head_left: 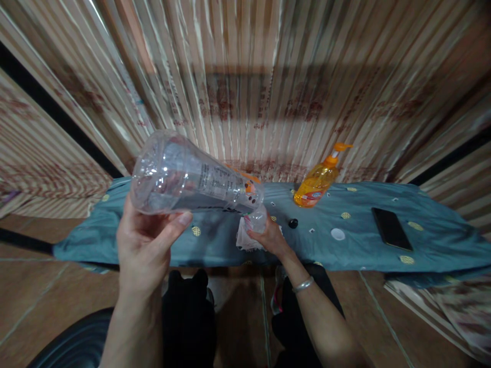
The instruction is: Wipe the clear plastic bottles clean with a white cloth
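My left hand (148,243) is closed around the wide end of a big clear plastic bottle (192,176). The bottle is tilted, with its wide base up to the left and its narrower end, printed in orange and black, down to the right. At that narrow end, my right hand (270,235) grips a small clear plastic container (256,219); its exact kind is hard to make out. The two clear pieces meet or overlap in view, and I cannot tell whether they are joined. Beneath my right hand lies a crumpled white tissue or cloth (245,239).
A blue-green patterned cloth (215,245) covers the narrow table. On it stand an orange pump bottle (314,184), a small black cap (293,223), a white round disc (338,234) and a black phone (391,228). A striped curtain (245,92) hangs behind.
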A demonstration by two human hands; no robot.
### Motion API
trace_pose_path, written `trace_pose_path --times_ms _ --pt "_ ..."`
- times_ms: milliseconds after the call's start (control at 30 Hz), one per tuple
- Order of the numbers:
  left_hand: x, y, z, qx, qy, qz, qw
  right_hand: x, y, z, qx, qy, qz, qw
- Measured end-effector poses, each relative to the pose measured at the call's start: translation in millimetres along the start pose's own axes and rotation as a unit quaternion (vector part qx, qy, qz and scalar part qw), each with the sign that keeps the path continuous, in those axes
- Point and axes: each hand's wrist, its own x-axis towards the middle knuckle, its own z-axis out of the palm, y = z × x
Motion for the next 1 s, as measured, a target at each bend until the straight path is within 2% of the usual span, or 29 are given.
trace_pose_path --times_ms 1000 --pt "7.0 -2.5 0.7 0.006 -0.019 0.015 1.000 -1.3 -0.3 1.1 -0.003 0.016 -0.008 1.000"
